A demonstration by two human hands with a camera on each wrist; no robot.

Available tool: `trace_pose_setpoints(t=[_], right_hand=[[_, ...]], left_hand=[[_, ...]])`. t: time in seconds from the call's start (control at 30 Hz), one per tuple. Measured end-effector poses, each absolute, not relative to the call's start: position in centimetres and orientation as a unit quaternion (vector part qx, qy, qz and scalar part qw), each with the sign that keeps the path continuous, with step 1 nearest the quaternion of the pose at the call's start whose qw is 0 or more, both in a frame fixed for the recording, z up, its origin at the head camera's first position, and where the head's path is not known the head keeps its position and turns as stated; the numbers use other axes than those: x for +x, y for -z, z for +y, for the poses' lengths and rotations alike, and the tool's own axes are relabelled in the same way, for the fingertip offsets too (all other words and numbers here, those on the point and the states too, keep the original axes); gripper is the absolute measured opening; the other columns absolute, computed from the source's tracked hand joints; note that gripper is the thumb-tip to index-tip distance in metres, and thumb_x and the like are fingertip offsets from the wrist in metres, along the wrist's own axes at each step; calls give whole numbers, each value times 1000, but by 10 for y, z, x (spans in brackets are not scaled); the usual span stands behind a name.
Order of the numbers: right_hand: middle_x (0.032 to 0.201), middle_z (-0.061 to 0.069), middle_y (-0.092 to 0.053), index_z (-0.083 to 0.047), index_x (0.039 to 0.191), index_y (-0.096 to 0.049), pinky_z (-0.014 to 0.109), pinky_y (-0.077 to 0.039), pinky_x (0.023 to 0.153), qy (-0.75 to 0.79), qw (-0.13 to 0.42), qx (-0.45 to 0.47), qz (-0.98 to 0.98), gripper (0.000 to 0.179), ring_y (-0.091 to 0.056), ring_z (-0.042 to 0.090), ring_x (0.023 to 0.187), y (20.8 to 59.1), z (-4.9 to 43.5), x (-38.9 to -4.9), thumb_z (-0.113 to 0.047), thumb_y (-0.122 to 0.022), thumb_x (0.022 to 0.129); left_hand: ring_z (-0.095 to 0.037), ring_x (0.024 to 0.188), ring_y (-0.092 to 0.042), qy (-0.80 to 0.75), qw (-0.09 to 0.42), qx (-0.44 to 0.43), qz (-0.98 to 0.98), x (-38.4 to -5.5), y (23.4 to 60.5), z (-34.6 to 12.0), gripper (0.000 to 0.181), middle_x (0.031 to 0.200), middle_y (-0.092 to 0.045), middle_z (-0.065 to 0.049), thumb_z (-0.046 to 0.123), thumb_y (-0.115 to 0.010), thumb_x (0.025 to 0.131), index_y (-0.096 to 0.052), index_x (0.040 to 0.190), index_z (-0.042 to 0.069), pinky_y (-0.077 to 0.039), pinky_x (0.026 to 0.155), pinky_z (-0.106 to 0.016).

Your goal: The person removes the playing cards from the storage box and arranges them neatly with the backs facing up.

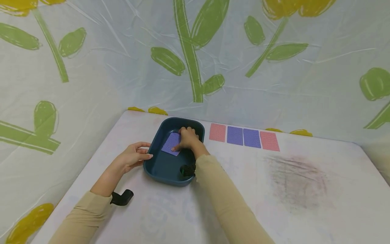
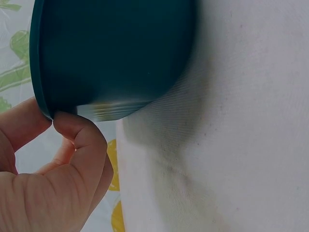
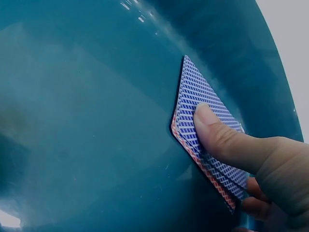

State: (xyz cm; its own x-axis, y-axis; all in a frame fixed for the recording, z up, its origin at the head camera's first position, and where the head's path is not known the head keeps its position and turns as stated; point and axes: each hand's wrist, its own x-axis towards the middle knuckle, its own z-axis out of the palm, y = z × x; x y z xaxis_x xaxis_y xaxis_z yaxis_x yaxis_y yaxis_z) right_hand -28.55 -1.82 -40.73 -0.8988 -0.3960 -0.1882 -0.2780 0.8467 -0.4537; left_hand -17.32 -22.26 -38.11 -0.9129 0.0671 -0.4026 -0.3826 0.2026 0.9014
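A dark teal plastic tub [image 1: 164, 168] stands on the table's left half. On its left side, my left hand [image 1: 134, 156] pinches the rim; the left wrist view shows thumb and finger at the tub's edge [image 2: 36, 63]. My right hand [image 1: 189, 139] reaches inside and holds a small stack of playing cards [image 1: 169, 144]. In the right wrist view the thumb lies on the blue patterned back of the top card [image 3: 190, 92], and fingers curl round the stack's far edge. A red-backed card [image 3: 212, 176] shows beneath the blue one. The right palm is partly hidden.
To the tub's right, along the table's back edge, lie a red card [image 1: 217, 132], two blue cards [image 1: 235, 135] and another red card [image 1: 269, 141], backs up. A dark smudge [image 1: 300, 183] marks the white table cover. Behind hangs a flowered sheet [image 1: 122, 67].
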Motion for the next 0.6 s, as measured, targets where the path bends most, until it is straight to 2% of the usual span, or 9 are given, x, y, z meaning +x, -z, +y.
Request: trace_pose_setpoints(t=[0.2, 0.33, 0.53, 0.6], right_hand=[[116, 13, -45, -8, 121, -49, 45, -38, 91, 228, 131, -169, 950, 73, -39, 28, 108, 407, -18, -287, -38, -85, 64], [110, 11, -47, -11, 116, -47, 43, -41, 85, 244, 117, -181, 946, 72, -42, 27, 103, 407, -17, -289, -36, -87, 62], [106, 9, -56, -15, 116, -46, 41, -43, 78, 276, 104, -192, 936, 61, -53, 25, 93, 406, -17, -291, -23, -84, 69], [109, 10, -58, -17, 117, -47, 42, -43, 80, 286, 111, -190, 932, 57, -54, 25, 94, 406, -17, -291, -17, -81, 72]], left_hand=[[-13, 79, -51, -625, 180, -102, 753, -173, 383, -223, 55, 90, -50, -5, 4, -63, 87, -37, 135, -2, -45, 70, -27], [-12, 77, -51, -630, 180, -98, 749, -174, 384, -224, 55, 88, -50, -4, 2, -63, 87, -37, 135, -3, -45, 68, -26], [-12, 77, -51, -630, 179, -93, 750, -174, 385, -225, 54, 88, -50, -4, 1, -61, 87, -37, 135, -3, -45, 68, -25], [-12, 77, -52, -629, 178, -95, 751, -174, 385, -225, 54, 88, -51, -4, 1, -61, 87, -37, 135, -3, -46, 68, -26]])
